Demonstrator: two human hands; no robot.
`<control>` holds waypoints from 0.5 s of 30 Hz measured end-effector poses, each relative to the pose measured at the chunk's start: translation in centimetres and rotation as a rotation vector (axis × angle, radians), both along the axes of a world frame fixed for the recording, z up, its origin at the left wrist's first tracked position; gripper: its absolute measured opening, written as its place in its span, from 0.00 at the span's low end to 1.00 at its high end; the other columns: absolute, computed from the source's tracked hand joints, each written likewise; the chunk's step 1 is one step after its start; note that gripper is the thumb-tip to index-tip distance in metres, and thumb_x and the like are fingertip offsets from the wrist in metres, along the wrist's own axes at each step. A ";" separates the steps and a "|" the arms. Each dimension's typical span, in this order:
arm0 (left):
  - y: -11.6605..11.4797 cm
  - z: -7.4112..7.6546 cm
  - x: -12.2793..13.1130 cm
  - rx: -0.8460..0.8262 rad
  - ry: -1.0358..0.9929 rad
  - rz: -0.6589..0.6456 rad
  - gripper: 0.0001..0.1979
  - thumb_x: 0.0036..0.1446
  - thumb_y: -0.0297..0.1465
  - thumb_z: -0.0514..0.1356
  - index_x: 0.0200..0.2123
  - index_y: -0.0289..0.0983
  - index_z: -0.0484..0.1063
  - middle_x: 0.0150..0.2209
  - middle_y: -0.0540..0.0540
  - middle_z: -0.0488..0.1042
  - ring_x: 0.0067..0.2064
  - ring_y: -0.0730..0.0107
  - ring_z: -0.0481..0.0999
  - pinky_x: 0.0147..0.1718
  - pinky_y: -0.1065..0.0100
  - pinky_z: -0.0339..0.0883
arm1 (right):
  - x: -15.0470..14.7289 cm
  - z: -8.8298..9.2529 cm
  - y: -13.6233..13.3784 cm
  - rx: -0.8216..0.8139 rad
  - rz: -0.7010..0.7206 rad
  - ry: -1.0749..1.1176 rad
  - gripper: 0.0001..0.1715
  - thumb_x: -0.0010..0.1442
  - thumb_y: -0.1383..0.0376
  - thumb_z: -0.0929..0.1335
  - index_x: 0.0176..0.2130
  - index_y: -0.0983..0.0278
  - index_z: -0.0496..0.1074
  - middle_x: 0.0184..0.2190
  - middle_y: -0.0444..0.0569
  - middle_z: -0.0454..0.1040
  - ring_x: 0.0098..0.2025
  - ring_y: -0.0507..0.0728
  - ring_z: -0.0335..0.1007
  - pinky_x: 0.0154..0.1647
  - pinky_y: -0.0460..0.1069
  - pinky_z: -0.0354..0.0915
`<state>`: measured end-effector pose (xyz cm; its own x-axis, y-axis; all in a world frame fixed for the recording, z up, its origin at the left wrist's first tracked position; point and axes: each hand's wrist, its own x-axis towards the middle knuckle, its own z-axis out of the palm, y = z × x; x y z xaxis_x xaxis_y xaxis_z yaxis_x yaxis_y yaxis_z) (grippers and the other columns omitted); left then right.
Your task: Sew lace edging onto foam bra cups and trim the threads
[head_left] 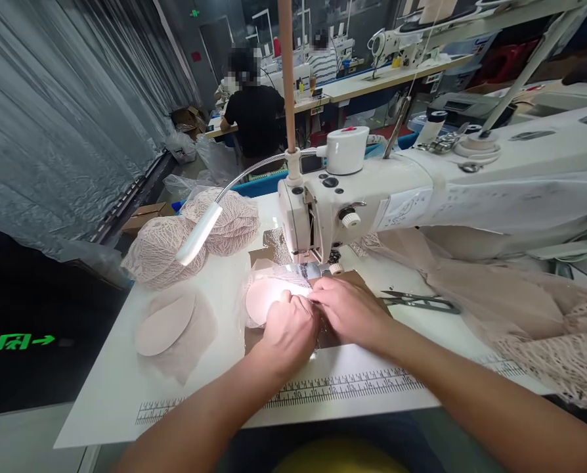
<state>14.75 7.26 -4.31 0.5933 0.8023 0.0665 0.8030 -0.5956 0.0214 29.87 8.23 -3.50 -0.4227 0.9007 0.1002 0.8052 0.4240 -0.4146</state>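
- head view: step in hand looks like lining up a pale pad [259, 302] with its sheer cloth at the needle end of the sewing machine [318, 197].
- pad: on the bench [111, 387], just in front of the machine head, under the lamp [199, 233].
- left hand [292, 325]: fingers curled, pressed down over the pad; cannot tell if it pinches.
- right hand [347, 309]: thumb and forefinger seem to pinch the pad's right edge.
- next move seems to call for a flat, even edge, fingertips clear of the needle.
- counts: one pad in work; one spare pad [165, 325] on sheer cloth at left; two lace piles [160, 253], layers uncountable; one scissors [421, 301]; one lamp; two people beyond.
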 end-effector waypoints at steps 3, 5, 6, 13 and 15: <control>0.3 2.3 -1.4 -0.160 -0.219 -0.083 0.11 0.58 0.33 0.53 0.25 0.36 0.69 0.21 0.45 0.66 0.25 0.65 0.66 0.24 0.66 0.59 | -0.4 -0.7 -0.4 0.073 0.014 -0.094 0.12 0.56 0.75 0.61 0.28 0.66 0.71 0.33 0.50 0.70 0.35 0.54 0.63 0.33 0.47 0.58; 1.1 3.7 -2.4 -0.418 -0.321 -0.214 0.12 0.59 0.32 0.53 0.25 0.37 0.70 0.21 0.47 0.68 0.25 0.69 0.67 0.23 0.70 0.60 | -0.5 -0.9 -0.6 0.105 0.024 -0.152 0.11 0.54 0.77 0.62 0.30 0.66 0.72 0.34 0.50 0.70 0.36 0.54 0.63 0.32 0.48 0.58; 1.6 4.0 -2.8 -0.492 -0.382 -0.247 0.13 0.60 0.31 0.52 0.27 0.37 0.72 0.22 0.47 0.70 0.26 0.70 0.69 0.24 0.70 0.62 | -0.4 -1.0 -0.6 0.122 0.030 -0.177 0.11 0.53 0.78 0.63 0.30 0.66 0.72 0.35 0.50 0.70 0.37 0.55 0.64 0.32 0.48 0.58; 3.8 0.1 -3.1 -0.168 -0.425 -0.213 0.16 0.61 0.28 0.48 0.45 0.34 0.73 0.49 0.36 0.73 0.45 0.57 0.74 0.43 0.57 0.69 | -0.6 -1.9 -0.4 0.231 -0.027 -0.309 0.16 0.58 0.75 0.62 0.42 0.63 0.73 0.38 0.50 0.73 0.38 0.58 0.66 0.35 0.51 0.61; 4.2 -0.7 -3.0 -0.139 -0.387 -0.215 0.17 0.61 0.28 0.48 0.46 0.32 0.73 0.51 0.34 0.72 0.45 0.55 0.74 0.42 0.55 0.69 | -0.7 -2.0 -0.2 0.249 -0.040 -0.328 0.17 0.58 0.76 0.62 0.43 0.62 0.73 0.37 0.50 0.74 0.37 0.57 0.66 0.34 0.50 0.60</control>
